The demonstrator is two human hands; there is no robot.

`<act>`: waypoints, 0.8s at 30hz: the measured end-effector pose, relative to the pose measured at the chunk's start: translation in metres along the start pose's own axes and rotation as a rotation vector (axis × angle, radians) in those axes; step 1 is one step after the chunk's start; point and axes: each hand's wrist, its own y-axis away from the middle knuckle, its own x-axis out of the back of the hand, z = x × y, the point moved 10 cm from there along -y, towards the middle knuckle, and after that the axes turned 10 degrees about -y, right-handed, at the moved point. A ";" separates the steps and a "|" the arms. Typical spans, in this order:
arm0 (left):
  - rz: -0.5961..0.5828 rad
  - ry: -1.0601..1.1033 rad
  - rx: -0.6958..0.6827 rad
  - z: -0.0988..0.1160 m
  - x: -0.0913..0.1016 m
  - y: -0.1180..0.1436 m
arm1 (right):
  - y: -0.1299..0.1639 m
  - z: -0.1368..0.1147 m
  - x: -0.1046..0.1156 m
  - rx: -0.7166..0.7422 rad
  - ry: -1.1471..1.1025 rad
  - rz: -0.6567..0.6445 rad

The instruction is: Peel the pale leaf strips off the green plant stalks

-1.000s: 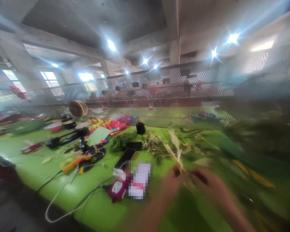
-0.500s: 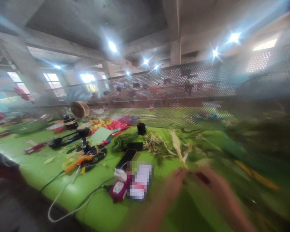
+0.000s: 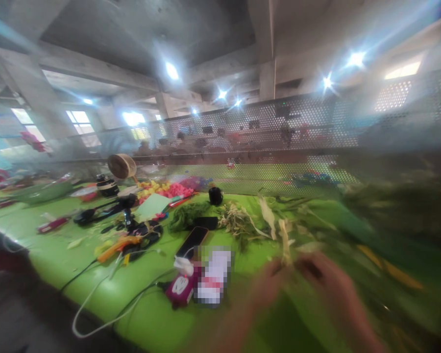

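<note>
1. Two bare hands meet low over a bright green surface (image 3: 59, 255), both badly blurred; the left hand (image 3: 268, 287) and the right hand (image 3: 325, 284) sit close together, fingertips turned toward each other.
2. Between them rises a pale dried stalk (image 3: 284, 240) — the left hand's grip is pinched on its lower end, while the right hand's fingers curl in just beside that end; whether the right grip presses on the stalk cannot be told through the blur.
3. Just beyond the stalk lies a heap of dried leaves and stems (image 3: 238, 220), and beyond the heap stands a small black cup (image 3: 215, 195).
4. To the left of the stalk a dark phone (image 3: 191, 241) lies flat, and nearer the surface's edge a magenta power bank (image 3: 180, 289) sits with white cables (image 3: 95, 304) trailing off the edge.
5. Farther left of the stalk — an orange-handled tool (image 3: 115, 246), a black mini tripod (image 3: 127, 211) and a pile of pink and yellow flowers (image 3: 165, 189).
6. Behind the stalk a perforated metal screen (image 3: 264, 132) runs the length of the surface.
</note>
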 end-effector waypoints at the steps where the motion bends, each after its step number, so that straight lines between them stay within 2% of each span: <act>1: 0.035 0.021 -0.003 0.000 0.004 -0.001 | 0.000 -0.002 0.003 0.015 -0.005 0.031; 3: 0.137 0.106 0.003 -0.004 0.015 -0.003 | 0.001 -0.007 0.012 0.036 -0.014 0.123; 5: 0.213 0.170 0.010 -0.009 0.025 -0.004 | 0.003 -0.010 0.013 0.047 -0.015 0.158; 10: 0.266 0.191 -0.009 -0.012 0.031 -0.005 | 0.005 -0.011 -0.029 0.053 0.029 -0.091; 12: 0.272 0.206 -0.016 -0.013 0.030 -0.005 | 0.007 -0.008 -0.038 0.074 0.040 -0.116; 17: 0.256 0.258 0.034 -0.027 0.026 -0.006 | 0.013 -0.004 -0.045 0.163 0.146 -0.166; 20: 0.273 0.290 0.052 -0.032 0.030 -0.008 | 0.017 -0.006 -0.047 0.207 0.248 -0.213; 24: 0.302 0.340 0.032 -0.025 0.040 -0.010 | 0.020 -0.007 -0.049 0.202 0.301 -0.251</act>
